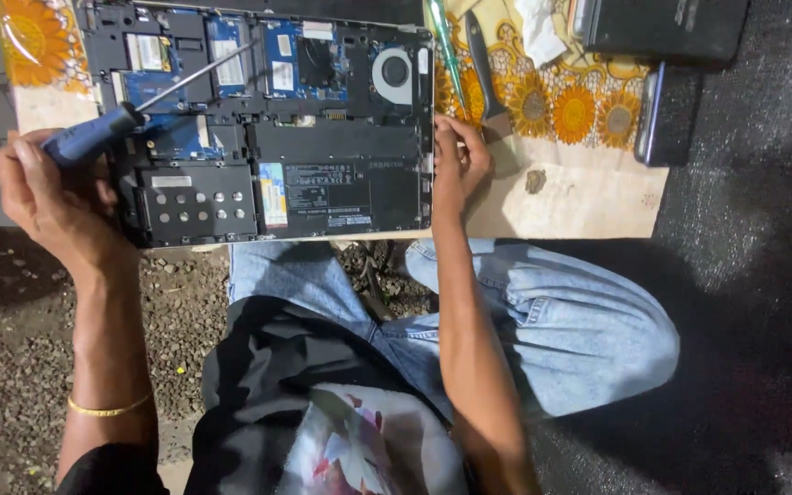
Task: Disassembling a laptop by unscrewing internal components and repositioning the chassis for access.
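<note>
Now, left hand: my left hand (52, 197) sits at 9 o'clock, fingers wrapped tight around the blue-handled screwdriver (93, 136).
Screwdriver: its shaft slants toward 1 o'clock over the opened laptop (323, 183).
Right hand: my right hand (458, 160) rests at the laptop's 3 o'clock edge, fingers curled narrow against it; whether they pinch anything, I cannot tell.
Laptop: lies on the bench (579, 197), circuit boards bare.
Nearby: a brush (488, 82) and green screwdriver (445, 50) at 1 o'clock.

Head-worn view, steeply downward, close over workbench (588, 197)
</note>
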